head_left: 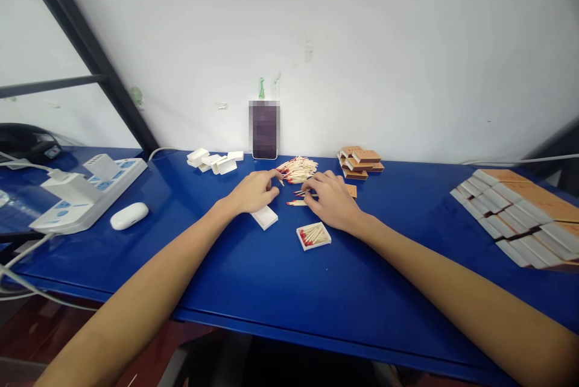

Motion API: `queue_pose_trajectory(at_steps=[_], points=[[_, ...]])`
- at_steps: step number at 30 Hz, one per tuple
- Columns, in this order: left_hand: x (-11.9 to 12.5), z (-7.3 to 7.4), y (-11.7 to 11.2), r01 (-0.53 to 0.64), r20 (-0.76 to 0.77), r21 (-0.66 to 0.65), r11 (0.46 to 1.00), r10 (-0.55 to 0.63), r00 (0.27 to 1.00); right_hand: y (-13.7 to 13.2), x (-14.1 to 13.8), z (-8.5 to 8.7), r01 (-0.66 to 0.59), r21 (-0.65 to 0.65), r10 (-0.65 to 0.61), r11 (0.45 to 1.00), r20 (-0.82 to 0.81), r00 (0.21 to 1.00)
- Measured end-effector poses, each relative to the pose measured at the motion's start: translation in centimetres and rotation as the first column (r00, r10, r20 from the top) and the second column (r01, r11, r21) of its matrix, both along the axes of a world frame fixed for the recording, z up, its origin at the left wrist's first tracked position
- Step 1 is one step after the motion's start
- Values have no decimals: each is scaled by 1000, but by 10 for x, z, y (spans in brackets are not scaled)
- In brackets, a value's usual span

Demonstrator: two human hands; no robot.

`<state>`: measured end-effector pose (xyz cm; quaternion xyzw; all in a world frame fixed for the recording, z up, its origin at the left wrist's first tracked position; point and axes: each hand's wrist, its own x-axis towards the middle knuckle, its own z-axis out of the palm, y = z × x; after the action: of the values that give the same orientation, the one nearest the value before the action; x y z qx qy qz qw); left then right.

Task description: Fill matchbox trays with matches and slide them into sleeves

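Two bare hands over a blue tabletop (pixel 253 278), both forearms reaching forward and converging. The left hand (pixel 257 191) lies palm down, wrist nearly straight, its fingers at the edge of one heap of matches (pixel 298 170); thumb and forefinger stand apart, and whether this grip holds a match cannot be told. The right hand (pixel 333 199), knuckles raised and fingers curled, has its grip closed on a few matchsticks (pixel 299 193), too overlapped to count. A small row of matches (pixel 296 203) lies beneath. One filled tray (pixel 313 235) sits nearer the wearer; one white tray (pixel 265 217) lies partly under the left hand. Behind: one phone (pixel 265 131), a cluster of several white trays (pixel 217 162), and one stack of orange sleeves (pixel 360 162).
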<state>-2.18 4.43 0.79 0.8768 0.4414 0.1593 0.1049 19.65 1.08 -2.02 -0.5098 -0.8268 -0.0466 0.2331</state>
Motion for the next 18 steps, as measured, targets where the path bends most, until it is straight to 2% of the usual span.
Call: queue_pose_trajectory(at_steps=[6, 18], points=[[-3, -3, 4, -13, -86, 86, 996, 21, 996, 1, 1, 0, -33, 3, 33, 999, -21, 999], [-2, 1, -7, 85, -228, 169, 982, -45, 973, 4, 2, -2, -111, -14, 109, 994, -83, 991]])
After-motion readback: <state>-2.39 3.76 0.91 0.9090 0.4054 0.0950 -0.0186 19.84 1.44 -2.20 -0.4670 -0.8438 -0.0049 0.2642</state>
